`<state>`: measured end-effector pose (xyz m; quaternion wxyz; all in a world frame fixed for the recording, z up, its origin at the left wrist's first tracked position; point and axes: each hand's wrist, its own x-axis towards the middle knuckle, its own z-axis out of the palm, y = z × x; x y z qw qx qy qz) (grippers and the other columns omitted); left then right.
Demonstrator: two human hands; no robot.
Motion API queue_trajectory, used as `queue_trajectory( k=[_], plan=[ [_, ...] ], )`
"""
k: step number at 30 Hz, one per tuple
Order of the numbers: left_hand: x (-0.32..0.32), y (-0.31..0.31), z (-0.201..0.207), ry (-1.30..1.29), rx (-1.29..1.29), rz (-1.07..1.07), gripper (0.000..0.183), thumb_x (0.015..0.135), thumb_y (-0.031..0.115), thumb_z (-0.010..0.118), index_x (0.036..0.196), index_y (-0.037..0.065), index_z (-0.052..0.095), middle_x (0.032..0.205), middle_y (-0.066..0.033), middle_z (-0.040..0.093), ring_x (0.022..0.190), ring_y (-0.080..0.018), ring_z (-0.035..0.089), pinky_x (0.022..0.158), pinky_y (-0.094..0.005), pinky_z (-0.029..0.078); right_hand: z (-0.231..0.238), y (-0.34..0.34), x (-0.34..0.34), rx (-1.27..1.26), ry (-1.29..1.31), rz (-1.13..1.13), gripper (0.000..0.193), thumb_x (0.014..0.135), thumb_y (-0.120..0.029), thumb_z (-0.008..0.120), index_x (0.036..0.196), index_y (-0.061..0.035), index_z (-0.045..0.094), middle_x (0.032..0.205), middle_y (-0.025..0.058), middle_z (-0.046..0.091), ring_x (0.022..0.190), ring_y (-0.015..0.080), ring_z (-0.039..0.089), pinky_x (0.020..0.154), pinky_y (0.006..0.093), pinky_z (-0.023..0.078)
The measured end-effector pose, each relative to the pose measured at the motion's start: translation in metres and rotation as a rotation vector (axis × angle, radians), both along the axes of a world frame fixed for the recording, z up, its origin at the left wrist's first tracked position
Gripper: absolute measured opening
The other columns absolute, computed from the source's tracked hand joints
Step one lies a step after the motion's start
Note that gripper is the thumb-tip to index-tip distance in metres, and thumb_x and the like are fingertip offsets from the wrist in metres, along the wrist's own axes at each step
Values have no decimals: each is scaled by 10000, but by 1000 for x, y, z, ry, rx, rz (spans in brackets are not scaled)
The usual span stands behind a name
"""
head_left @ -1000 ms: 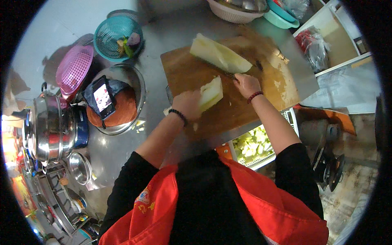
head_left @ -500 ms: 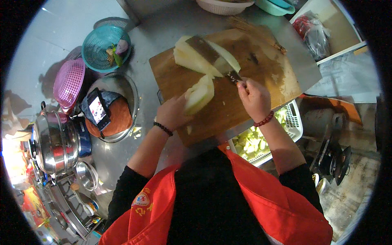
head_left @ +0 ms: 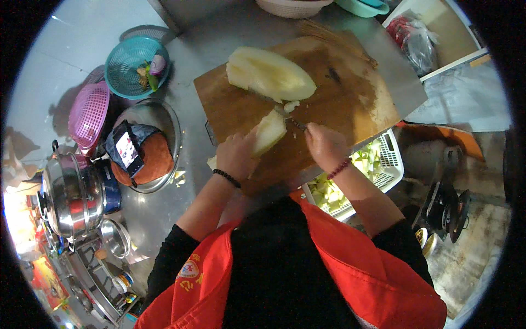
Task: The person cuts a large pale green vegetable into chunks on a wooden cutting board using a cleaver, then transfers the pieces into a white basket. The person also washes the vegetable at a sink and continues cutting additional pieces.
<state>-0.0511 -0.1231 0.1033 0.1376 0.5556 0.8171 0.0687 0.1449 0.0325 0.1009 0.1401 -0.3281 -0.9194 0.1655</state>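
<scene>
My left hand [head_left: 236,154] grips a long pale-fleshed gourd piece [head_left: 270,131] on the near left of a wooden cutting board [head_left: 342,101]. A kitchen knife [head_left: 297,125] is held by its handle in my right hand [head_left: 327,145]. Its blade is nearly edge-on and reaches the right end of that piece; whether it has entered the flesh I cannot tell. Farther back on the board lies a larger peeled gourd piece [head_left: 272,74], untouched by either hand. A small pale scrap [head_left: 291,106] rests between the two pieces.
Below the board's right side stands a white basket [head_left: 392,153] of cut pieces. To the left are a teal basket [head_left: 118,66] with vegetables, a pink colander [head_left: 87,118], a phone [head_left: 127,148] over a round metal tray, and a steel pot [head_left: 66,192]. A bristle brush [head_left: 329,35] lies behind.
The knife has come off the larger gourd piece and moved toward me, to the piece under my left hand. That piece has turned and shifted slightly nearer.
</scene>
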Motion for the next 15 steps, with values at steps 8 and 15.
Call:
queue_trajectory(
  k=[8, 15],
  plan=[
    [18, -1, -8, 55, -2, -20, 781, 696, 195, 752, 1415, 228, 449, 1006, -143, 611, 956, -352, 600, 784, -478, 502, 3, -6, 23, 52, 127, -34, 168, 910, -211, 583, 821, -68, 575, 731, 167, 622, 680, 406, 604, 584, 518, 463],
    [35, -11, -20, 112, 76, -38, 619, 766, 88, 600, 1366, 185, 479, 1061, -156, 601, 1009, -341, 585, 763, -460, 484, -9, -11, 8, -16, -32, -59, 157, 892, -199, 605, 824, -61, 580, 750, 183, 631, 700, 399, 616, 599, 476, 491]
  ],
)
